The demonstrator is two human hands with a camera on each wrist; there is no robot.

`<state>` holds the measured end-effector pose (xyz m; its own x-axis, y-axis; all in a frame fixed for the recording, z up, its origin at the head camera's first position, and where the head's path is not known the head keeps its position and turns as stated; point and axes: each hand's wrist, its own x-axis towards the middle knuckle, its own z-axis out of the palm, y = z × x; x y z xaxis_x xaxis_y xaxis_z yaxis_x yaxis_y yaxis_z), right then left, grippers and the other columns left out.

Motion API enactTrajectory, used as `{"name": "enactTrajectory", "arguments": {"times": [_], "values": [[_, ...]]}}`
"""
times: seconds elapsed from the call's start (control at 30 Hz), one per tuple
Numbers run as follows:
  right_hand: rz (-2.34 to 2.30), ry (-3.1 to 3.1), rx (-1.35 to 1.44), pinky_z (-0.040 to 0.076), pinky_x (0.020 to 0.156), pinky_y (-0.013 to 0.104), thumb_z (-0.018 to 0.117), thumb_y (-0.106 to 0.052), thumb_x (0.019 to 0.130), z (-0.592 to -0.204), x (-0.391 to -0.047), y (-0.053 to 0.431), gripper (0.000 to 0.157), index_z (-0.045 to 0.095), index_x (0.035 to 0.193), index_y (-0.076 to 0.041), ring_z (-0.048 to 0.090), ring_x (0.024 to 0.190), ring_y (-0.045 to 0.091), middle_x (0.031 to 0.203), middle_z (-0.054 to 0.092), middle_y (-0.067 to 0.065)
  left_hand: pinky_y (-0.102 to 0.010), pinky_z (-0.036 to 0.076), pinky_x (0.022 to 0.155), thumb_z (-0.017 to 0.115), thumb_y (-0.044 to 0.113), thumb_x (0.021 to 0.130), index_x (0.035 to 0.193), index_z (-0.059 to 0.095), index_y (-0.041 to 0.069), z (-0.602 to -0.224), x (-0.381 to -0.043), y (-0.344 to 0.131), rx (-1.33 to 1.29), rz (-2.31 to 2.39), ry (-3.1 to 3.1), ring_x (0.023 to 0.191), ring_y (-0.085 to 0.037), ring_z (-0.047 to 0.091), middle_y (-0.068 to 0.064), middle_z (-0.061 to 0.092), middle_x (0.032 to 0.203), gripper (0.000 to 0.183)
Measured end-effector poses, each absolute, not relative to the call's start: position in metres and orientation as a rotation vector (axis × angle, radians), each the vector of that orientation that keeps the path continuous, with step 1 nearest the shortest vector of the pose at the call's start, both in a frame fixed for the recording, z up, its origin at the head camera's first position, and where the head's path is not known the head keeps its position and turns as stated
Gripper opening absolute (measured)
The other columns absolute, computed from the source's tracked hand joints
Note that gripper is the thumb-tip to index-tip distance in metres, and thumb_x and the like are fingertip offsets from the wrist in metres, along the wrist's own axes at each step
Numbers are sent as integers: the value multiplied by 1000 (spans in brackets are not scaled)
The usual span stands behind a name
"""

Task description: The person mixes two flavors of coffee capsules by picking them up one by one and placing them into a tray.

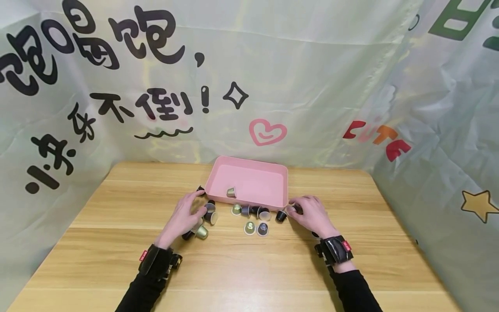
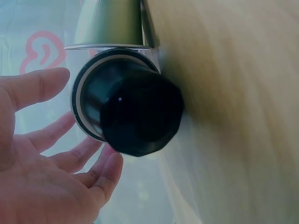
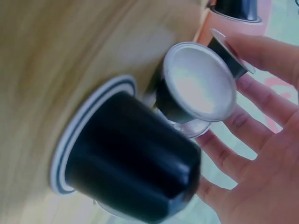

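Observation:
My left hand (image 1: 186, 216) reaches among coffee capsules left of the pink tray (image 1: 249, 204), its fingertips by a black capsule (image 1: 200, 189) at the tray's corner. In the left wrist view its thumb and fingers are spread around a dark capsule (image 2: 140, 112), with a pale green capsule (image 2: 110, 23) above. My right hand (image 1: 312, 214) is at the tray's right front corner. In the right wrist view its extended thumb overlaps the rim of a small dark capsule (image 3: 228, 55), fingers spread behind; a silver-lidded capsule (image 3: 198, 83) and a large black capsule (image 3: 133, 156) are nearer the camera.
One pale gold capsule (image 1: 231, 192) lies inside the tray. Along its front are a green capsule (image 1: 236, 209), several dark ones and a black capsule (image 1: 281, 216). Closer stand a light green capsule (image 1: 250, 228) and a purple-grey capsule (image 1: 263, 229). A printed curtain (image 1: 312, 86) surrounds the wooden table (image 1: 241, 273).

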<state>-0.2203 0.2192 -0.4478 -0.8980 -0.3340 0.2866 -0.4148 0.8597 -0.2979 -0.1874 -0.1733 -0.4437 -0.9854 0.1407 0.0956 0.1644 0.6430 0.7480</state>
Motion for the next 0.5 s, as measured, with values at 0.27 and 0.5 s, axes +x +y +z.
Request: {"name": "enactTrajectory", "arguments": {"times": [0.27, 0.5], "values": [[622, -2735, 563, 44, 105, 62, 74, -17, 89, -441, -215, 221, 26, 73, 111, -3, 66, 107, 41, 107, 76, 16, -72, 25, 117, 61, 20, 99, 153, 38, 5, -443, -187, -173, -259, -1280, -2847, 146, -50, 28, -26, 36, 157, 61], [687, -2706, 565, 49, 98, 56, 72, -18, 92, -429, -213, 216, 24, 73, 112, -4, 68, 103, 38, 107, 75, 14, -71, 24, 118, 62, 19, 98, 153, 37, 5, -443, -187, -173, -261, -1293, -2848, 147, -50, 28, -26, 36, 157, 62]]}}
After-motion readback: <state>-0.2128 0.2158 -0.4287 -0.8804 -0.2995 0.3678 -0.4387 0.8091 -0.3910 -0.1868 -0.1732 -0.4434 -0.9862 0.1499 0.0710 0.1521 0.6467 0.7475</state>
